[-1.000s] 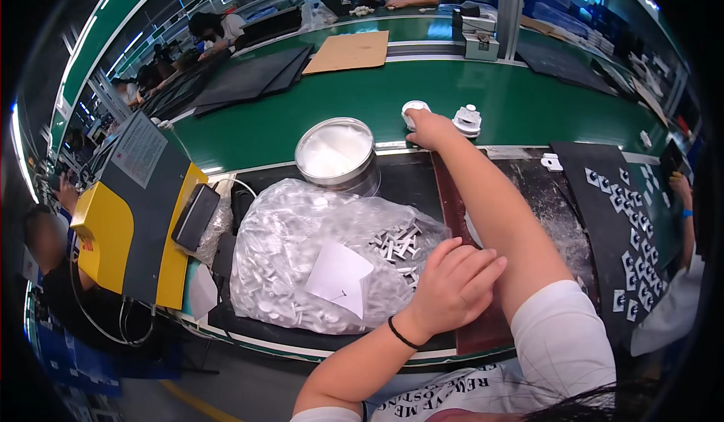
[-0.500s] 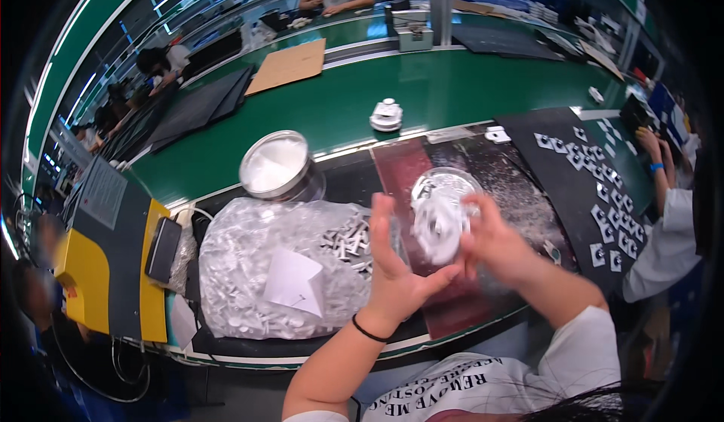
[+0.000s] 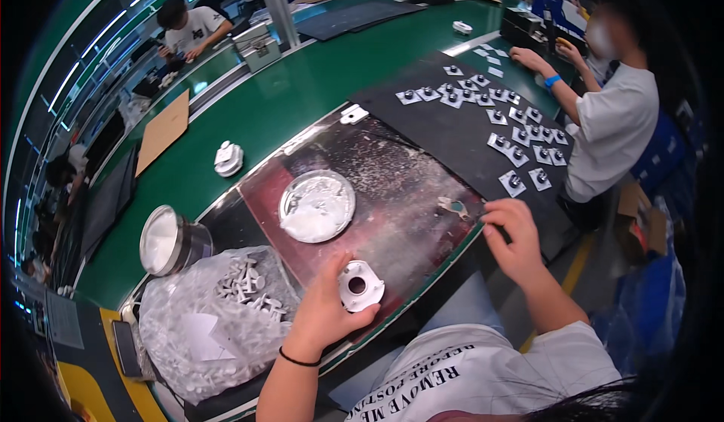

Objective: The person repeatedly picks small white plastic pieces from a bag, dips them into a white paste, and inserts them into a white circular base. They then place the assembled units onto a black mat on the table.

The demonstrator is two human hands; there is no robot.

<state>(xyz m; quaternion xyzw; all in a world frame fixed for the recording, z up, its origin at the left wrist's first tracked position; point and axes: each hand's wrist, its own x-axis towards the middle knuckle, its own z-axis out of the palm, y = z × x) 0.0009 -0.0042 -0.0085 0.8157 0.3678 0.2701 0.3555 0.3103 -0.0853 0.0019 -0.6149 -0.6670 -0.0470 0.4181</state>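
Pinching a housing [image 3: 369, 294], left hand [image 3: 323, 307] sits beside bagged pieces [image 3: 245, 277], right hand [image 3: 523, 248] half-spread.

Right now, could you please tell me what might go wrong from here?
The white part in the left hand is near the edge of the table, so a loose grip might drop it. The dish of white substance lies uncovered nearby and could smear that hand. The small flat piece near the right hand could get knocked off.

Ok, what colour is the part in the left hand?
The part in the left hand is white; the head view shows it best.
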